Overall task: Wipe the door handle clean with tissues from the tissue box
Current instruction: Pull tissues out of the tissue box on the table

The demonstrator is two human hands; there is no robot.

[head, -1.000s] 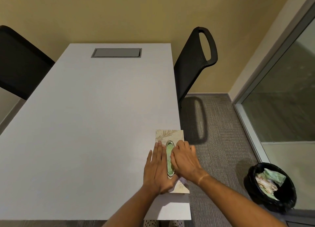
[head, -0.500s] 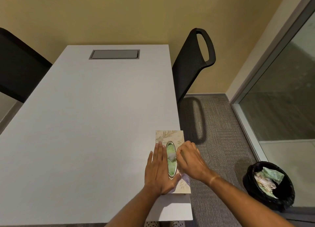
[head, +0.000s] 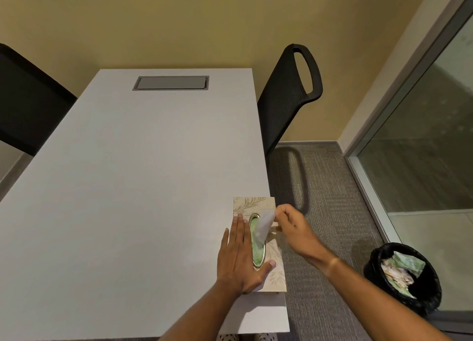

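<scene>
A beige cardboard tissue box with a leaf pattern [head: 258, 241] lies at the right edge of the long pale grey table [head: 133, 187], low and right of centre in the frame, its far right corner about level with the table's rim. The left hand [head: 240, 257] lies flat and spread on the box's left half, thumb reaching across below the gold-rimmed oval opening [head: 256, 241]. The right hand [head: 294, 225] hovers just right of the box, fingers pinched shut on a thin white tissue [head: 263, 225] that rises, blurred, out of the opening. The table surface to the left and toward the top of the frame is bare apart from a grey rectangular recessed cover plate [head: 170, 83] near its far end. A black mesh chair [head: 286, 97] stands tight against the table's right side at upper centre; another black chair [head: 23, 102] fills the left edge. Right of the table lies open grey carpet [head: 322, 200], bounded by a glass panel in a metal frame [head: 419, 148]. A black-lined waste bin holding crumpled tissues [head: 401, 274] sits at lower right by the glass.
</scene>
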